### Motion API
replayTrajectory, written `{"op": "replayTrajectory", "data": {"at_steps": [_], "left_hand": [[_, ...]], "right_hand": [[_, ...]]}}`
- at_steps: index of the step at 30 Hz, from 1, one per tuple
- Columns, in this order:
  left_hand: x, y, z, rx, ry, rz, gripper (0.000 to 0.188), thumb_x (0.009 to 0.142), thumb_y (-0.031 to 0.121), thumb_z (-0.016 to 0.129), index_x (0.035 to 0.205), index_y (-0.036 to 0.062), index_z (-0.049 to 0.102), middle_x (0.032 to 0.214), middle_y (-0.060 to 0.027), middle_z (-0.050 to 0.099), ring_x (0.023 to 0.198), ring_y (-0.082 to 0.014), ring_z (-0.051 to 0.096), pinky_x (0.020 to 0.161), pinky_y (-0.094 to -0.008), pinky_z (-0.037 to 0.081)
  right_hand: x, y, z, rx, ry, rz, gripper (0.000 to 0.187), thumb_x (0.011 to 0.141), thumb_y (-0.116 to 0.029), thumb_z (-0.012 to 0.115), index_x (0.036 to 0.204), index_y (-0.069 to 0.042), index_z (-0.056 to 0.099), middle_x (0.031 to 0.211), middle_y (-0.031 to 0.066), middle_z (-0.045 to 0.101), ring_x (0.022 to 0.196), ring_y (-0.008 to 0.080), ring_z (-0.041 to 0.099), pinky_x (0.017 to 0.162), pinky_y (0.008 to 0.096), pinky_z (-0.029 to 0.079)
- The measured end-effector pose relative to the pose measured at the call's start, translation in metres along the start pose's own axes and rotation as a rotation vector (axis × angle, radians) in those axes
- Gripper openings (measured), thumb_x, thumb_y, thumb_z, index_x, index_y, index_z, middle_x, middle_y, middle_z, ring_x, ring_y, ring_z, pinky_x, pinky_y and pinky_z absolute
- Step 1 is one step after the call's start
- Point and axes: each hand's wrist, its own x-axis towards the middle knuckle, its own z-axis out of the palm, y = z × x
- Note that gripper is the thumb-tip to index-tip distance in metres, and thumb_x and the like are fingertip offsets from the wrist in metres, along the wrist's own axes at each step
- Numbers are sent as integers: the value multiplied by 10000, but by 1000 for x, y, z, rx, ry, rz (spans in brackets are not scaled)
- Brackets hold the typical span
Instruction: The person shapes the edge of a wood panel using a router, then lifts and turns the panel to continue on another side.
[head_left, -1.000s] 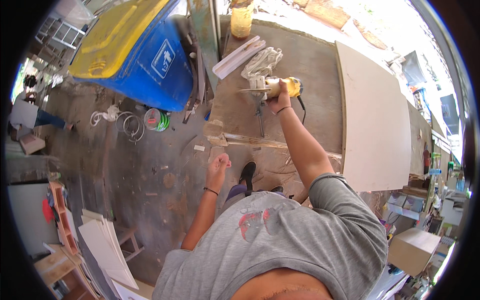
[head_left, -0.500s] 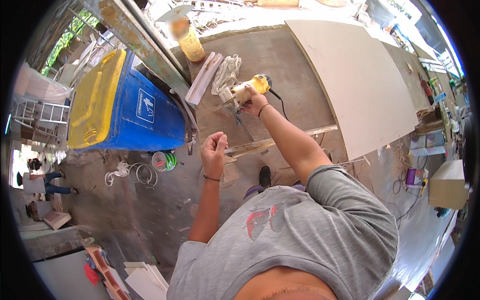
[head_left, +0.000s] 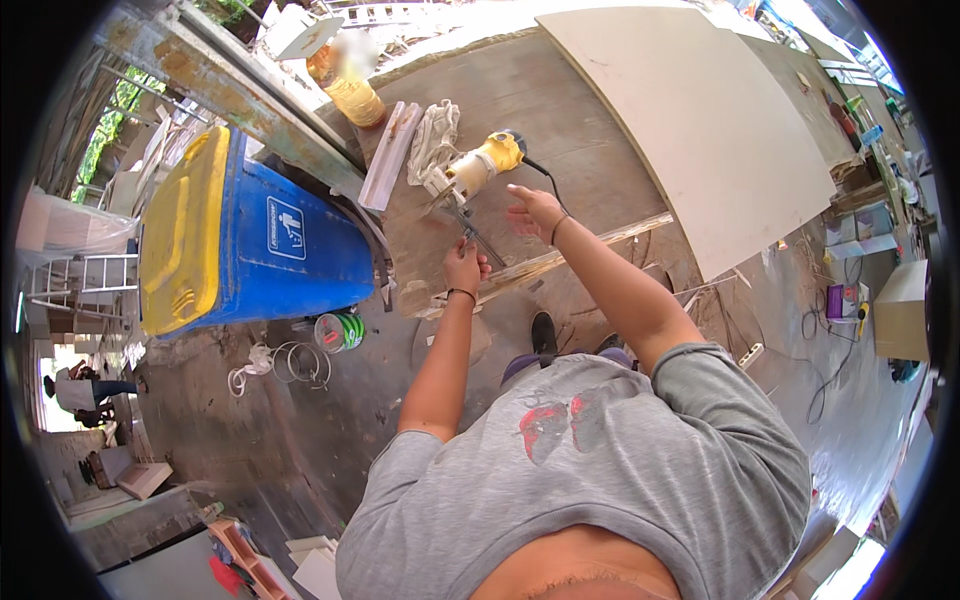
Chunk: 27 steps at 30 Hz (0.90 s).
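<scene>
A yellow handheld power tool (head_left: 497, 153), which looks like a trim router, lies on the worn wooden work surface (head_left: 590, 130). It has a pale base, a black cord and a thin metal guide (head_left: 487, 248) reaching toward me. At the near side of the tool, my left hand (head_left: 465, 268) is closed, its fingertips pinching the guide's metal part. My right hand (head_left: 537, 213) is off the tool, just right of the guide, palm turned inward with fingers apart and nothing in them. Crumpled whitish cloth (head_left: 433, 140), perhaps work gloves, rests beside the tool's base.
A pale grooved strip (head_left: 390, 155) and a yellow-orange container (head_left: 358, 102) stand left of the cloth. A large pale board (head_left: 700, 130) covers the right side. Left are a blue bin (head_left: 300, 240) with yellow lid and a green can (head_left: 340, 332). Far left, another person (head_left: 75, 393).
My right hand has let go of the power tool and opened toward me. My left hand has moved up and right to the metal guide.
</scene>
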Motion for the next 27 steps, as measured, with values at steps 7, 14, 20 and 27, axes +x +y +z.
{"op": "replayTrajectory", "data": {"at_steps": [7, 14, 20, 27], "left_hand": [[25, -18, -3, 15, 47, -14, 220, 924, 239, 588, 989, 28, 588, 665, -47, 617, 457, -128, 574, 415, -269, 464], [-5, -14, -17, 538, 165, 228, 222, 886, 239, 624, 829, 26, 635, 681, -117, 642, 577, -227, 626, 530, -357, 483], [-24, -40, -53, 766, 282, 630, 238, 839, 237, 654, 809, 2, 634, 736, -179, 649, 696, -334, 621, 652, -421, 473], [-56, -78, -61, 596, 278, 301, 257, 865, 222, 607, 765, -14, 610, 620, -103, 606, 557, -202, 572, 561, -362, 452]], "right_hand": [[-52, 28, -70, 55, 28, -3, 568, 853, -413, 671, 1274, -97, 456, 1154, 157, 577, 1057, 278, 595, 822, 439, 509], [-82, 50, -91, 32, -5, -4, 493, 853, -423, 667, 1187, -93, 515, 1089, 109, 607, 990, 240, 618, 796, 408, 514], [-113, 64, -104, -151, -82, -29, 438, 852, -407, 676, 1129, -85, 572, 999, 73, 625, 894, 178, 627, 718, 344, 511], [-162, 66, -166, -187, -121, -88, 496, 845, -353, 703, 1195, -40, 546, 962, 53, 646, 831, 129, 627, 641, 283, 519]]}}
